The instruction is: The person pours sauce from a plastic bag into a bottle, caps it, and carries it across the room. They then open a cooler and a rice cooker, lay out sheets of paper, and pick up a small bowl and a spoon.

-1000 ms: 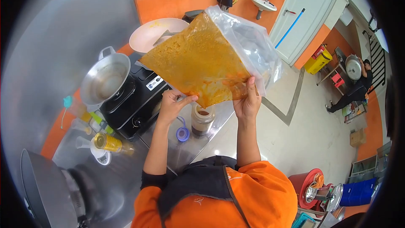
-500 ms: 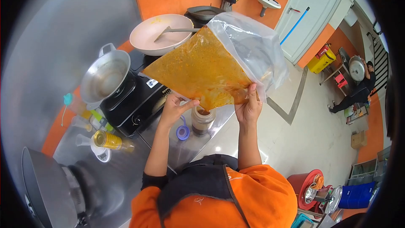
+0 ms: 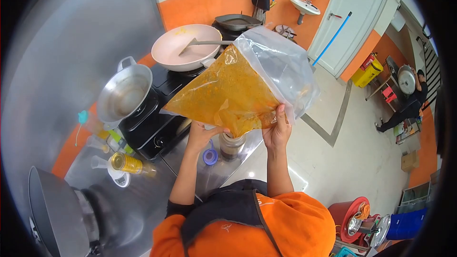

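A clear plastic bag of thick yellow-orange sauce (image 3: 223, 88) is tilted between my hands, its clear upper part (image 3: 281, 64) rising to the right. My left hand (image 3: 202, 136) grips the bag's lower edge near its bottom corner, thumb pointing inward. On the right side, my right hand (image 3: 277, 132) pinches the bag with the thumb on the front. The bag's bottom corner hangs right over the mouth of a clear jar (image 3: 232, 147) on the metal counter, and hides part of that mouth. Beside the jar lies a purple lid (image 3: 210, 156).
A black gas stove (image 3: 151, 131) carries a silver pot (image 3: 124, 90). Beyond are a pink pan (image 3: 166, 50) with a spatula (image 3: 204, 43) and a dark pan (image 3: 238, 21). A yellow can (image 3: 124, 163) and white scale (image 3: 120, 179) stand left. At far right, a person (image 3: 413, 100) holds a large metal lid.
The bag has come slightly lower, its sauce-filled part now more creased near the bottom corner. Both hands keep their hold, and the whole view has shifted a little.
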`<state>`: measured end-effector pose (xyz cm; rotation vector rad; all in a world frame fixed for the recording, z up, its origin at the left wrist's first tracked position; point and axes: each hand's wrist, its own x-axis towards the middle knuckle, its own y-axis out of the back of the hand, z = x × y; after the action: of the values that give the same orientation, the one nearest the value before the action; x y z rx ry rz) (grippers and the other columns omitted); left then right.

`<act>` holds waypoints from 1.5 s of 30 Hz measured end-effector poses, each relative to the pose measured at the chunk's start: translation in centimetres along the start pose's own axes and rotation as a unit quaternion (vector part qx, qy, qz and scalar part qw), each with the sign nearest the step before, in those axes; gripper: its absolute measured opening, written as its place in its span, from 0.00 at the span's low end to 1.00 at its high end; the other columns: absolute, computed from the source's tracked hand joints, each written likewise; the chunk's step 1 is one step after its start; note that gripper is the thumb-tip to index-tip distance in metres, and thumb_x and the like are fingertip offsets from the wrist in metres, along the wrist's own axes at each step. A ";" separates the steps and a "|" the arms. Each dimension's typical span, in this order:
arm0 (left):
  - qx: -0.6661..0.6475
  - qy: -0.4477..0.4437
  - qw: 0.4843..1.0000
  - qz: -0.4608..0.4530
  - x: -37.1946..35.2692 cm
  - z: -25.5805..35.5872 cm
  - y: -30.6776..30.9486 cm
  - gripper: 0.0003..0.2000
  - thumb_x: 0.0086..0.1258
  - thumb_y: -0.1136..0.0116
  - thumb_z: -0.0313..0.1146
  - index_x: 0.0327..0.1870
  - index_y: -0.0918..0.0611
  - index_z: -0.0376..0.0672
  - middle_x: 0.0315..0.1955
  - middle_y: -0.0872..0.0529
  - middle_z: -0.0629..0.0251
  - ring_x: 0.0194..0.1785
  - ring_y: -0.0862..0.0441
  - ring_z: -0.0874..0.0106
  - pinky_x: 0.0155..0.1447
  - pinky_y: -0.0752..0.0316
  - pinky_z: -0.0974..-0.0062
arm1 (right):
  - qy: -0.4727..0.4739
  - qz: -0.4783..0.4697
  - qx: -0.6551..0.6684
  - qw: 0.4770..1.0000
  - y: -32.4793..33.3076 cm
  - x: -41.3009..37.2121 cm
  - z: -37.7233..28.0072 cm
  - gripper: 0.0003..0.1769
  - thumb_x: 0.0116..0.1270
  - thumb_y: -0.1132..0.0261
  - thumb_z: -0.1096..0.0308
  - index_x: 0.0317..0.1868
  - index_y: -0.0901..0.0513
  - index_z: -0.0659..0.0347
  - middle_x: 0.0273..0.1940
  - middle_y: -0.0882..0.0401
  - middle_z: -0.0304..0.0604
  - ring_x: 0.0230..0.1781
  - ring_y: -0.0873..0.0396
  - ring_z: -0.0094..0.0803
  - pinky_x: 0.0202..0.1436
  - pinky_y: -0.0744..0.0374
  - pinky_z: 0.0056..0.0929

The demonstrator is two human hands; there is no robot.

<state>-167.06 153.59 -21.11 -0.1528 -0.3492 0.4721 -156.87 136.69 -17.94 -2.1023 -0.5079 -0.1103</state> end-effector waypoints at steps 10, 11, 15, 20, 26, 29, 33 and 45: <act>-0.032 -0.052 0.996 -0.066 -0.7 1.1 1.7 0.14 0.56 0.31 0.25 0.44 0.16 0.35 0.40 0.14 0.63 0.45 0.20 0.76 0.53 0.28 0.79 | -0.001 0.001 0.028 1.000 0.2 0.2 -0.2 0.18 0.71 0.43 0.63 0.57 0.29 0.62 0.53 0.25 0.44 0.53 0.23 0.36 0.55 0.20 0.40; -0.032 -0.054 0.996 -0.063 -0.6 1.0 1.4 0.14 0.56 0.31 0.25 0.44 0.16 0.35 0.40 0.14 0.63 0.45 0.20 0.76 0.53 0.28 0.79 | -0.003 -0.002 0.028 1.000 0.1 0.3 -0.2 0.18 0.71 0.43 0.63 0.57 0.29 0.62 0.53 0.25 0.44 0.53 0.23 0.36 0.55 0.20 0.40; -0.076 -0.013 0.997 -0.026 0.1 0.2 1.3 0.13 0.56 0.32 0.23 0.44 0.17 0.33 0.39 0.14 0.63 0.44 0.19 0.76 0.52 0.26 0.79 | -0.001 -0.021 0.023 1.000 0.1 0.3 -0.2 0.18 0.71 0.43 0.63 0.57 0.29 0.62 0.52 0.24 0.43 0.53 0.23 0.36 0.55 0.20 0.40; -0.059 -0.034 0.998 0.002 0.9 0.5 0.0 0.12 0.54 0.33 0.20 0.40 0.16 0.35 0.40 0.14 0.63 0.43 0.17 0.75 0.50 0.24 0.77 | 0.003 -0.009 0.009 1.000 -0.2 0.1 -0.4 0.19 0.70 0.42 0.63 0.58 0.29 0.62 0.53 0.25 0.43 0.54 0.24 0.36 0.55 0.20 0.40; -0.076 -0.053 0.996 -0.002 1.1 0.2 0.5 0.13 0.52 0.32 0.17 0.40 0.16 0.33 0.39 0.13 0.63 0.42 0.18 0.77 0.49 0.24 0.78 | 0.009 0.001 0.010 1.000 -0.1 0.3 -0.4 0.20 0.70 0.42 0.62 0.59 0.30 0.61 0.56 0.26 0.43 0.56 0.26 0.35 0.58 0.22 0.39; -0.037 -0.045 0.998 -0.007 1.1 0.5 0.7 0.11 0.52 0.32 0.18 0.38 0.15 0.33 0.38 0.13 0.63 0.41 0.18 0.79 0.48 0.24 0.80 | 0.021 -0.011 0.012 1.000 0.1 0.5 -0.4 0.20 0.71 0.43 0.62 0.59 0.30 0.61 0.56 0.26 0.43 0.56 0.25 0.34 0.58 0.22 0.38; 0.021 -0.086 0.996 -0.017 1.2 1.0 0.6 0.08 0.54 0.32 0.21 0.36 0.14 0.35 0.35 0.12 0.64 0.38 0.18 0.80 0.44 0.26 0.83 | 0.042 -0.033 0.008 0.999 0.4 0.9 -0.3 0.18 0.72 0.45 0.62 0.58 0.29 0.61 0.55 0.25 0.43 0.55 0.25 0.34 0.57 0.22 0.38; -0.028 -0.114 0.993 -0.014 0.4 1.5 -0.1 0.08 0.58 0.33 0.23 0.39 0.15 0.35 0.38 0.13 0.64 0.43 0.20 0.78 0.51 0.30 0.81 | 0.046 -0.006 0.043 0.998 0.2 1.2 0.0 0.18 0.73 0.46 0.62 0.57 0.29 0.63 0.56 0.26 0.44 0.57 0.27 0.34 0.60 0.24 0.39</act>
<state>-167.23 153.73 -19.58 -0.1485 -0.5872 0.4541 -155.74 136.92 -17.74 -2.0003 -0.4616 -0.1867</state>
